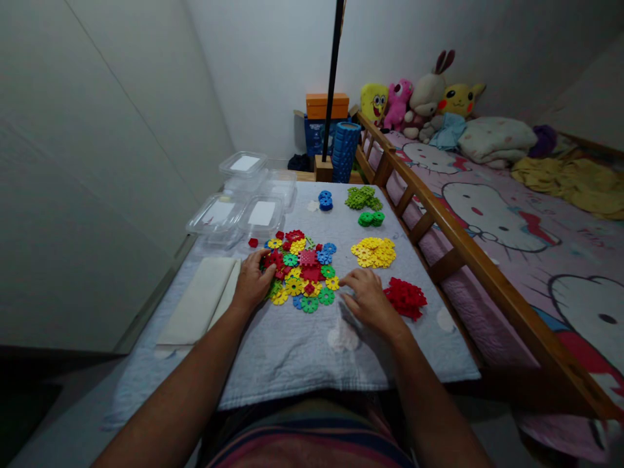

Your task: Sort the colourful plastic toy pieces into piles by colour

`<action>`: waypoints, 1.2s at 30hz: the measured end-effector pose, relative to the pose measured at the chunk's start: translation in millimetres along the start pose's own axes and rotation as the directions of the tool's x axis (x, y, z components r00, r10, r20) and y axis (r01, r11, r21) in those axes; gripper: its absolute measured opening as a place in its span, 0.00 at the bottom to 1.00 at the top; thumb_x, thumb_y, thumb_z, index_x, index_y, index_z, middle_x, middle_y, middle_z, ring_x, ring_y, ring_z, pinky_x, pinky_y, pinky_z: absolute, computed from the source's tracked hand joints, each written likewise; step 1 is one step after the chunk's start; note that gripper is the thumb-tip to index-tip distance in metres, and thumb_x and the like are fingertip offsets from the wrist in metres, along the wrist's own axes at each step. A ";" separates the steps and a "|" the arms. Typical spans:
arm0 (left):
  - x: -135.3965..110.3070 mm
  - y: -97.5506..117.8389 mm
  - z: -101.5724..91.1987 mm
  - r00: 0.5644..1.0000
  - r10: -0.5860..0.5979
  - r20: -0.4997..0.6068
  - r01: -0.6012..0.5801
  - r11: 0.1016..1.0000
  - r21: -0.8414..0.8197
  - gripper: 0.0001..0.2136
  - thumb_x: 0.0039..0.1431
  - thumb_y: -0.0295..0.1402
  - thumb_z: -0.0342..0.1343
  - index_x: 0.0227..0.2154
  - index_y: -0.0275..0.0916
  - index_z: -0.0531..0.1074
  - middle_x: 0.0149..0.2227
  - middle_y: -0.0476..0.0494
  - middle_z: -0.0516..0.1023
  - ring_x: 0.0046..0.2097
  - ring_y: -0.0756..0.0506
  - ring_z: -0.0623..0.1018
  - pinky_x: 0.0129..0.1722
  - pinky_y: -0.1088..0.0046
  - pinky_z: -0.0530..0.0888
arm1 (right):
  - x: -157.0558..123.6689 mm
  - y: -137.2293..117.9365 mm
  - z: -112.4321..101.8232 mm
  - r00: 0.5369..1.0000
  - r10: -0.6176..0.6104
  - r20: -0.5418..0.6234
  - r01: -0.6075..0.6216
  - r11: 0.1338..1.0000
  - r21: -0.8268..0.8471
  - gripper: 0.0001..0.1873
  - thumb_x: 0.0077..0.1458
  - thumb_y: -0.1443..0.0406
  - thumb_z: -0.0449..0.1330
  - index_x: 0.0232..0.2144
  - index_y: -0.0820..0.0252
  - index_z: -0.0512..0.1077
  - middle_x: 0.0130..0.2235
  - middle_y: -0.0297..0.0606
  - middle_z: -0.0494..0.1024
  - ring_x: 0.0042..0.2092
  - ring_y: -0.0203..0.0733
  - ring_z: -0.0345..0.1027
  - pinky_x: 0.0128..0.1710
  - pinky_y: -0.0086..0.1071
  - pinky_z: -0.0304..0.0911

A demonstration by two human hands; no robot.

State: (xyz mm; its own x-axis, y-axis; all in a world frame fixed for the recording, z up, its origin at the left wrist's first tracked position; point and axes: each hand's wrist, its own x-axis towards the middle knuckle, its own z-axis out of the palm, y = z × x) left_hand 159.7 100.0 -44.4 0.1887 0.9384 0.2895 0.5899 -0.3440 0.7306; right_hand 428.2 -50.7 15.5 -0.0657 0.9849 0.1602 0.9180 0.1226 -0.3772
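A mixed pile of plastic snowflake building discs [293,286] in red, yellow, green and blue lies mid-table. My left hand [253,279] rests against the pile's left edge, thumb apart from the fingers, some fingertips hidden among red pieces. My right hand [369,297] is at the pile's right side, fingers apart, its index fingertip close to a yellow disc [332,283]; whether it touches cannot be seen. Sorted groups stand to the right: red square pieces [405,298], yellow discs [374,252], dark green discs [371,219], light green pieces [363,197] and blue discs [325,200].
Clear lidded plastic boxes [263,213] with white labels stand at the back left. A folded cream cloth [197,302] lies on the left of the cloth-covered table [302,354]. A wooden bed rail [453,260] runs along the right; a black pole [333,84] rises behind.
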 end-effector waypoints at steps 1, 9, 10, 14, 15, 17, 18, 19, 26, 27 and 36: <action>-0.2 0.1 0.0 1.000 0.001 -0.003 -0.001 1.000 0.000 0.19 0.57 0.40 0.53 0.50 0.39 0.71 0.52 0.38 0.76 0.55 0.37 0.74 0.59 0.55 0.69 | 5.7 -11.5 5.9 0.999 -0.028 0.027 0.027 0.999 0.030 0.14 0.59 0.67 0.60 0.48 0.56 0.76 0.47 0.44 0.76 0.51 0.52 0.63 0.53 0.45 0.58; -1.6 0.1 0.3 1.000 0.010 -0.014 -0.010 1.000 -0.001 0.19 0.58 0.38 0.53 0.50 0.38 0.71 0.51 0.37 0.76 0.54 0.37 0.74 0.59 0.54 0.70 | 32.5 -56.6 46.8 0.999 -0.009 0.032 0.008 0.999 0.042 0.16 0.60 0.61 0.63 0.50 0.58 0.74 0.49 0.46 0.75 0.52 0.51 0.63 0.52 0.42 0.59; -1.5 0.1 0.4 1.000 0.014 -0.012 -0.014 1.000 0.000 0.19 0.58 0.38 0.53 0.50 0.38 0.71 0.51 0.37 0.76 0.54 0.37 0.74 0.59 0.54 0.70 | 32.6 -56.7 47.6 0.999 -0.006 0.036 0.005 0.999 0.034 0.13 0.61 0.62 0.61 0.48 0.57 0.75 0.48 0.45 0.76 0.51 0.51 0.64 0.51 0.42 0.58; -0.8 0.1 0.0 1.000 0.021 -0.004 -0.021 1.000 0.006 0.18 0.58 0.39 0.53 0.50 0.39 0.72 0.51 0.38 0.77 0.55 0.37 0.75 0.59 0.55 0.69 | 26.4 -46.1 37.8 0.999 0.009 0.034 -0.010 1.000 0.015 0.10 0.62 0.66 0.59 0.46 0.56 0.76 0.47 0.43 0.77 0.50 0.49 0.64 0.50 0.41 0.57; -0.6 -0.1 -0.2 1.000 0.023 -0.002 -0.023 1.000 0.006 0.19 0.58 0.39 0.53 0.50 0.39 0.72 0.51 0.38 0.77 0.55 0.37 0.75 0.59 0.55 0.69 | 23.4 -40.3 32.7 1.000 0.021 0.023 -0.021 1.000 0.014 0.11 0.62 0.67 0.59 0.46 0.55 0.76 0.47 0.42 0.77 0.50 0.49 0.64 0.50 0.41 0.57; -0.1 -0.4 -0.5 1.000 0.026 0.000 -0.026 1.000 0.006 0.19 0.57 0.39 0.53 0.50 0.38 0.72 0.51 0.38 0.77 0.55 0.37 0.75 0.59 0.55 0.69 | 15.6 -25.1 20.4 0.998 0.061 -0.007 -0.061 0.998 0.013 0.12 0.60 0.69 0.60 0.46 0.56 0.76 0.47 0.41 0.78 0.50 0.49 0.65 0.51 0.41 0.56; 0.1 -0.6 -0.5 1.000 0.029 -0.002 -0.029 1.000 0.007 0.19 0.57 0.39 0.53 0.50 0.38 0.72 0.51 0.37 0.77 0.55 0.37 0.75 0.59 0.55 0.69 | 11.2 -16.3 13.7 0.996 0.085 -0.023 -0.085 0.996 0.010 0.12 0.60 0.70 0.60 0.45 0.56 0.76 0.47 0.41 0.79 0.50 0.49 0.65 0.51 0.41 0.56; 0.2 -0.8 -0.5 1.000 0.031 -0.004 -0.031 0.999 0.006 0.19 0.57 0.39 0.53 0.50 0.38 0.72 0.51 0.37 0.77 0.55 0.37 0.75 0.59 0.55 0.69 | 6.4 -7.1 7.0 0.993 0.111 -0.039 -0.111 0.994 0.003 0.10 0.59 0.70 0.60 0.43 0.57 0.76 0.46 0.41 0.79 0.50 0.49 0.65 0.52 0.41 0.55; 0.7 -2.1 0.7 1.000 0.028 -0.002 -0.028 1.000 0.000 0.19 0.57 0.40 0.54 0.49 0.38 0.73 0.50 0.37 0.77 0.54 0.36 0.75 0.58 0.54 0.70 | -20.3 36.1 -18.3 0.962 0.242 -0.127 -0.262 0.949 -0.175 0.10 0.57 0.70 0.60 0.41 0.56 0.77 0.46 0.42 0.79 0.50 0.52 0.63 0.51 0.43 0.53; 0.6 -2.3 0.8 1.000 0.026 -0.003 -0.026 1.000 0.000 0.19 0.57 0.40 0.54 0.49 0.38 0.73 0.51 0.37 0.77 0.54 0.36 0.75 0.58 0.54 0.70 | -21.8 38.0 -17.7 0.961 0.247 -0.127 -0.269 0.942 -0.203 0.10 0.57 0.69 0.61 0.41 0.55 0.77 0.45 0.42 0.79 0.50 0.53 0.63 0.52 0.44 0.53; 0.3 -2.3 1.1 1.000 0.029 -0.002 -0.029 1.000 0.012 0.19 0.57 0.40 0.53 0.49 0.38 0.72 0.50 0.37 0.77 0.53 0.36 0.75 0.58 0.54 0.70 | -21.3 41.0 -9.0 0.960 0.258 -0.110 -0.280 0.904 -0.324 0.11 0.59 0.70 0.59 0.41 0.52 0.78 0.45 0.40 0.79 0.51 0.53 0.63 0.60 0.54 0.42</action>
State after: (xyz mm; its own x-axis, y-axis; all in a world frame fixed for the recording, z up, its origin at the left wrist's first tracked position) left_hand 159.3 101.1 -46.7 0.2042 0.9280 0.3115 0.5939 -0.3704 0.7142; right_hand 470.7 -67.7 4.9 0.2168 0.9636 0.1565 0.9747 -0.2046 -0.0905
